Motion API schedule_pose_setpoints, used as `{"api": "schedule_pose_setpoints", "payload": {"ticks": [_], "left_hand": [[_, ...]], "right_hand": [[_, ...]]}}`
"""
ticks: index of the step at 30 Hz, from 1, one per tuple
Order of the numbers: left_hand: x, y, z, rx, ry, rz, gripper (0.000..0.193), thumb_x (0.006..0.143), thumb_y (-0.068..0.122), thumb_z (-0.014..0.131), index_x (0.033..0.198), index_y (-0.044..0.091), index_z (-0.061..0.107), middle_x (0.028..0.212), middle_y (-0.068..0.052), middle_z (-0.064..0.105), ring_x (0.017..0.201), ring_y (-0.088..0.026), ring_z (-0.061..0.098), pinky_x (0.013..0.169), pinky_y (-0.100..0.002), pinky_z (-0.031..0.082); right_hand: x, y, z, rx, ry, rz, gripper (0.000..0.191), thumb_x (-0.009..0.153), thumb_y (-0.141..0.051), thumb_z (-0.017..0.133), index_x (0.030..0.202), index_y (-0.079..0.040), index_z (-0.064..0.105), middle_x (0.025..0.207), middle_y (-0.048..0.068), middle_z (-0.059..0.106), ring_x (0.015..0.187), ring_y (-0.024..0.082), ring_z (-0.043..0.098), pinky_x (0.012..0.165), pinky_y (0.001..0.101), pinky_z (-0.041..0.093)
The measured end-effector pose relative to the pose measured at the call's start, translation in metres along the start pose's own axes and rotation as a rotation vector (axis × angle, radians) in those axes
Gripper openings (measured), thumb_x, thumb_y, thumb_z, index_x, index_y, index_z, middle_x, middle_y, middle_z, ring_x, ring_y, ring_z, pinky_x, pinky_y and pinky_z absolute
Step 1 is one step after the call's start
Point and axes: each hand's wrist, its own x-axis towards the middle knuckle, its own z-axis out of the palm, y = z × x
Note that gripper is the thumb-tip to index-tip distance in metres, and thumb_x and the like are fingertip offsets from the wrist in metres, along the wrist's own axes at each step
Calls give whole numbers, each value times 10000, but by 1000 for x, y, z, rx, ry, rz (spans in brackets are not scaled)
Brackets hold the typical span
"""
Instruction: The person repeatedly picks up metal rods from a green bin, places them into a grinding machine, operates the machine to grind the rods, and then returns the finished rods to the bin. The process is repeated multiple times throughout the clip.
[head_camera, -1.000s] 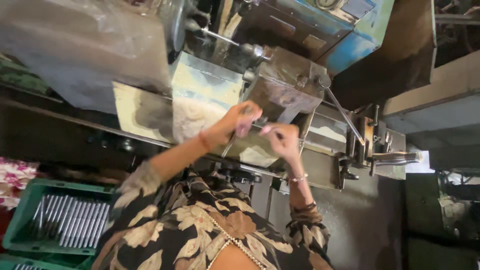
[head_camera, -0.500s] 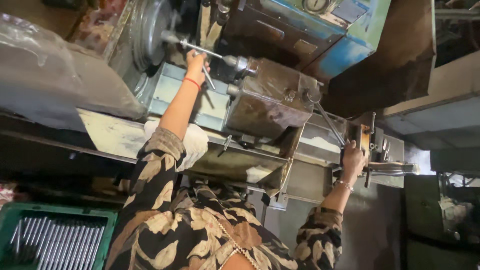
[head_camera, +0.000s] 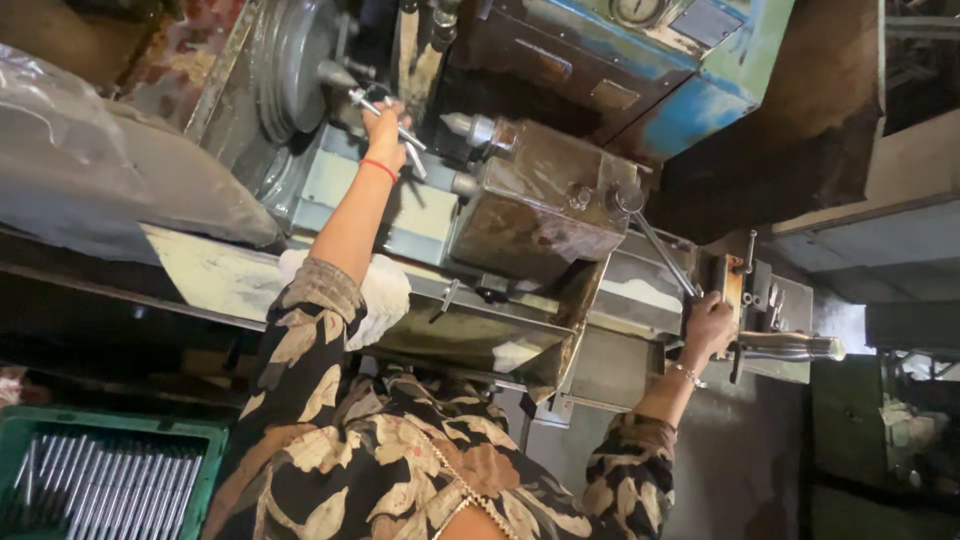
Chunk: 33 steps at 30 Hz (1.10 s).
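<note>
Chuck key (head_camera: 400, 125), a thin steel rod slanting across the lathe chuck (head_camera: 285, 70), sits clenched in the left hand (head_camera: 385, 125) (arm fully stretched), well apart from the right hand (head_camera: 708, 325) gripping a lever (head_camera: 665, 255).

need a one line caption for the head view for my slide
Person at a lathe, left hand on a metal rod by the chuck, right hand gripping a long lever.
</note>
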Motion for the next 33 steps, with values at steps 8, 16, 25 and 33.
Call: {"api": "schedule_pose_setpoints", "payload": {"ticks": [8,16,25,33], "left_hand": [[5,0,-4,-50,69,-110,503,931,95,681,1326,229,400,1313,9,488,1176,-250,512,918,-720,410],[3,6,-2,-266,-1,-123,538,918,76,691,1325,246,383,1282,-31,521,1114,-273,561,938,-663,473],[3,5,-1,-315,-30,-99,529,919,64,696,1306,238,379,1267,-56,508,1081,-271,558,926,-645,499],[-2,18,22,-53,274,-26,404,919,108,687,1245,140,451,1045,-53,550,822,-177,563,675,-380,453]], "right_hand": [[0,0,8,77,51,10,532,1071,-399,476,860,4,753,759,246,683,687,470,666,662,578,520],[-16,11,5,119,-140,121,548,1050,-474,467,933,-57,803,810,279,695,784,529,649,762,624,503],[-30,7,-9,209,-101,21,427,1117,-368,518,1065,3,723,941,326,687,898,551,640,786,613,480],[-135,41,-7,724,209,525,504,1071,-396,573,792,22,614,669,56,600,582,173,542,511,365,423]]}}
